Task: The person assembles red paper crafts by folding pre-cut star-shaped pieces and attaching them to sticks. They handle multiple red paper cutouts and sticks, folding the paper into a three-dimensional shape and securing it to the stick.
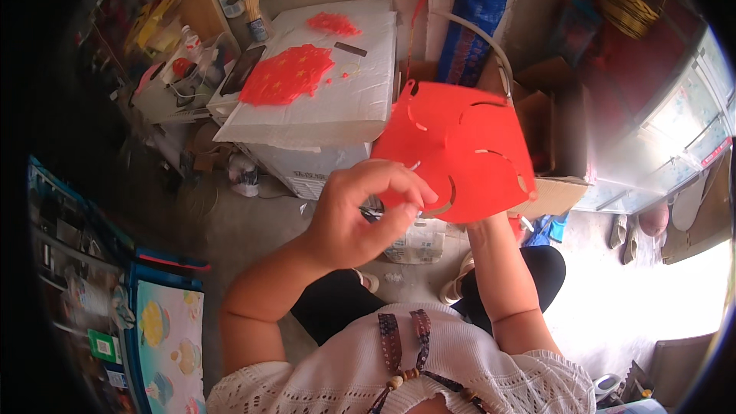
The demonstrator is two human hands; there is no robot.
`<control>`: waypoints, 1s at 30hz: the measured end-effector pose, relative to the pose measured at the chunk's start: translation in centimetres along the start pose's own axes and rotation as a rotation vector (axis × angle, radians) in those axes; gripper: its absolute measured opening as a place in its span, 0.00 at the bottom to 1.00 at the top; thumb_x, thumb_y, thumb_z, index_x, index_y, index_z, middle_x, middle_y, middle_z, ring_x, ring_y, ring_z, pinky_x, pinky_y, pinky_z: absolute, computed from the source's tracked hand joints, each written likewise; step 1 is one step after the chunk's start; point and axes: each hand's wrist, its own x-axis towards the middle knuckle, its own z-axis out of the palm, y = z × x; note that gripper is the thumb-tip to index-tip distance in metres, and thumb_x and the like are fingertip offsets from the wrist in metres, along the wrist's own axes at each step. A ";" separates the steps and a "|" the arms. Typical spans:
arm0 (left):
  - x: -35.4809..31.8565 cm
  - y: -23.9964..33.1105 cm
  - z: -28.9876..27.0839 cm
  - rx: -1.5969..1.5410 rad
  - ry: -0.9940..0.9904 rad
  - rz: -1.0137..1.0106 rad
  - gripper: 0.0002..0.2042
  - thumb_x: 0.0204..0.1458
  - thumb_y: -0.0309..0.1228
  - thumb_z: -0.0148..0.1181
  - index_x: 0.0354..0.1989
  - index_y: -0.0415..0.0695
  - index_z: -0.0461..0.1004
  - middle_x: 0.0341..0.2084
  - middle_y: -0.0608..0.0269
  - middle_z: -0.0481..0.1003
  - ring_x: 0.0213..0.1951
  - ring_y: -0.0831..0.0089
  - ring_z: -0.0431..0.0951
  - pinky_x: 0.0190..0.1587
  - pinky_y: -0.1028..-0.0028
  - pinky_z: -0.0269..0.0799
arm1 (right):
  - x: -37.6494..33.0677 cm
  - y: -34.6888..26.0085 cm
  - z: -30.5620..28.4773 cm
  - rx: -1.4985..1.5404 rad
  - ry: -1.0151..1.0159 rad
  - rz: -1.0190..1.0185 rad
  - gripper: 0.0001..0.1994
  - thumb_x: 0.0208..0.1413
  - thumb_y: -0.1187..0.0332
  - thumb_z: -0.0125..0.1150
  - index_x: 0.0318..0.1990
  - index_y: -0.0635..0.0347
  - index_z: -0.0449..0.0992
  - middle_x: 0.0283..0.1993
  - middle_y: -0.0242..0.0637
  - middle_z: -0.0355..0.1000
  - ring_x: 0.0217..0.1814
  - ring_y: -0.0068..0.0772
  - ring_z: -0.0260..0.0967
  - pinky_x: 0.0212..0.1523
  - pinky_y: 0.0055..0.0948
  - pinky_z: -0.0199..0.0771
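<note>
A red plastic sheet assembly [452,146] with curved slits and round tabs is held up in front of me. My left hand [360,211] pinches its lower left edge between thumb and fingers, with a thin light thread or wire at the fingertips. My right hand is hidden behind the red sheets; only its forearm [498,276] shows, rising to the sheets' lower edge.
A white foam box [345,107] stands ahead with a pile of red sheets [287,75], a smaller red pile [333,24] and a dark flat tool [349,48] on top. Cardboard boxes [556,146] lie at the right, printed packages [165,330] at lower left.
</note>
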 end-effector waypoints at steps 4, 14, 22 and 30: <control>0.5 0.0 -0.8 -0.226 -0.028 -0.223 0.04 0.58 0.25 0.54 0.37 0.37 0.73 0.38 0.56 0.80 0.43 0.75 0.77 0.52 0.70 0.70 | -0.8 -0.6 0.1 -0.229 -0.103 -0.077 0.22 0.59 0.68 0.63 0.59 0.64 0.69 0.55 0.42 0.73 0.53 0.36 0.74 0.51 0.33 0.79; 0.3 -0.4 -0.1 -0.360 0.081 -0.344 0.05 0.59 0.25 0.60 0.36 0.35 0.76 0.33 0.63 0.79 0.40 0.79 0.79 0.47 0.76 0.74 | -1.4 -0.5 -0.9 -0.682 -0.126 -0.323 0.23 0.53 0.71 0.69 0.57 0.63 0.71 0.53 0.39 0.74 0.50 0.32 0.75 0.50 0.32 0.77; 0.4 -0.5 -0.5 -0.306 0.026 -0.402 0.07 0.58 0.26 0.62 0.38 0.34 0.77 0.32 0.62 0.81 0.38 0.78 0.80 0.44 0.76 0.75 | -1.9 -1.4 -0.4 -0.959 -0.128 -0.446 0.20 0.48 0.70 0.73 0.50 0.63 0.76 0.49 0.36 0.76 0.47 0.30 0.74 0.48 0.30 0.76; 0.3 -0.4 -0.4 -0.209 0.062 -0.388 0.06 0.57 0.26 0.63 0.36 0.34 0.78 0.29 0.62 0.81 0.35 0.80 0.80 0.41 0.78 0.74 | -2.9 -0.8 -0.1 -0.752 -0.058 -0.319 0.21 0.49 0.69 0.72 0.51 0.63 0.75 0.49 0.36 0.76 0.49 0.31 0.74 0.49 0.31 0.75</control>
